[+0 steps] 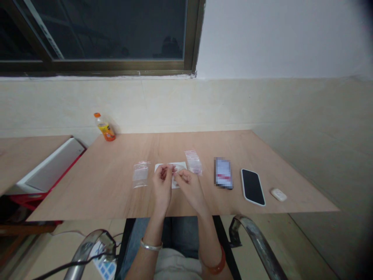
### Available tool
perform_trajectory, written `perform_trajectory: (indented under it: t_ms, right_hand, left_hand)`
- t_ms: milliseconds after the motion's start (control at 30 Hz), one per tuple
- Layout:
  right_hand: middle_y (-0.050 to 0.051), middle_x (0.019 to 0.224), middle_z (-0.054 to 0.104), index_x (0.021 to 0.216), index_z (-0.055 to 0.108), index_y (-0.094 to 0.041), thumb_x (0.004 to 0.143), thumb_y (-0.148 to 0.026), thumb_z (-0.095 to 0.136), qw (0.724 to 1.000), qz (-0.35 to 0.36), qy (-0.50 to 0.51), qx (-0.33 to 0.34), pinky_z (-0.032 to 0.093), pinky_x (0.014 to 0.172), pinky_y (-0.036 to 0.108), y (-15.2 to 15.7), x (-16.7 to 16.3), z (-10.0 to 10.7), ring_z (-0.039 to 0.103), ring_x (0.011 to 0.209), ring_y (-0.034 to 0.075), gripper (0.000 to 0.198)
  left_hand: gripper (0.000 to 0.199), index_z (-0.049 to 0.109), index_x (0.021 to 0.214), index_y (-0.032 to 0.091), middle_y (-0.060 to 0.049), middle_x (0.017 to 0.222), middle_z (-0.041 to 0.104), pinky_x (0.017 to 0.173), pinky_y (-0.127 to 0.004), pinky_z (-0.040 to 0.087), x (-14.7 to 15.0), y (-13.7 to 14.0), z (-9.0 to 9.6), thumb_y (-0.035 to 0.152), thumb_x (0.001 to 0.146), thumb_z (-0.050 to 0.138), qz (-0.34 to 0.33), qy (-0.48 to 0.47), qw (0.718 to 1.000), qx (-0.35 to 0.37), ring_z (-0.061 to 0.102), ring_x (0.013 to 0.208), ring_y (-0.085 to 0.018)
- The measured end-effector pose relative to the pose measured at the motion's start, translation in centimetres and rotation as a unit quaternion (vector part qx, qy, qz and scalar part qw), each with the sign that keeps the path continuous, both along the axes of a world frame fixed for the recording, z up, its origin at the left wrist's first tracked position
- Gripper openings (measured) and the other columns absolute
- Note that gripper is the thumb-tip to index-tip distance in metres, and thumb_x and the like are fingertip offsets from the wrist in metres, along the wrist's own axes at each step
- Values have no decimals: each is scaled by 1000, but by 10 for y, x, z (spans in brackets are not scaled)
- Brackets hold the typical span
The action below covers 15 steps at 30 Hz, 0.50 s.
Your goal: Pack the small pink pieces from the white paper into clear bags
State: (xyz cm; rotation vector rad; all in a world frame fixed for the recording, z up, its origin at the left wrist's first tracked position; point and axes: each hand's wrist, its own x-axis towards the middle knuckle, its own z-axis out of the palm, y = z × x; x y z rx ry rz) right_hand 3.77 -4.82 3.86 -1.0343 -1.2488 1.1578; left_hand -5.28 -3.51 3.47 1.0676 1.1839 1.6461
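Observation:
My left hand (pixel 163 182) and my right hand (pixel 190 187) meet close together over the middle of the table, fingertips pinched. Whatever lies between the fingers is too small to make out. Beneath them a white sheet (pixel 182 165) lies flat, mostly covered by the hands. To the left of it are clear plastic zip bags (pixel 141 175). A fanned stack of small clear bags with pinkish edges (pixel 193 162) rests just beyond my right hand.
A phone with a lit, blurred screen (pixel 223 173), a dark-screened phone (pixel 253 187) and a small white case (pixel 279 194) lie rightward on the wooden table (pixel 96 186). An orange drink bottle (pixel 106 130) stands back left. Metal chair arms (pixel 259 241) flank my lap.

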Motion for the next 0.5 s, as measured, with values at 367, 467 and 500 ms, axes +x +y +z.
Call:
perform_trajectory:
  t_ms: [367, 467, 500]
  right_hand:
    - [-6, 52, 42, 55, 46, -18, 73, -24, 54, 1000, -16, -21, -13, 31, 46, 19, 6, 5, -9, 41, 50, 8, 21]
    - [-6, 53, 46, 61, 50, -18, 74, -30, 57, 998, 13, 7, -68, 37, 43, 19, 7, 9, -12, 45, 47, 9, 19]
    - [-6, 54, 50, 67, 53, -18, 74, -33, 59, 995, 24, 26, -97, 40, 43, 20, 8, 11, -13, 48, 48, 9, 18]
  left_hand:
    - [39, 70, 89, 20, -9, 108, 67, 98, -40, 38, -8, 2, -13, 0, 68, 44, -76, 256, 963, 27, 58, 105, -23]
    - [43, 70, 97, 21, -9, 111, 66, 101, -41, 36, -6, 2, -11, 0, 69, 44, -108, 242, 964, 23, 58, 107, -24]
    - [43, 69, 99, 21, -9, 111, 67, 101, -41, 36, -5, 1, -10, 0, 70, 45, -112, 235, 965, 24, 58, 106, -23]
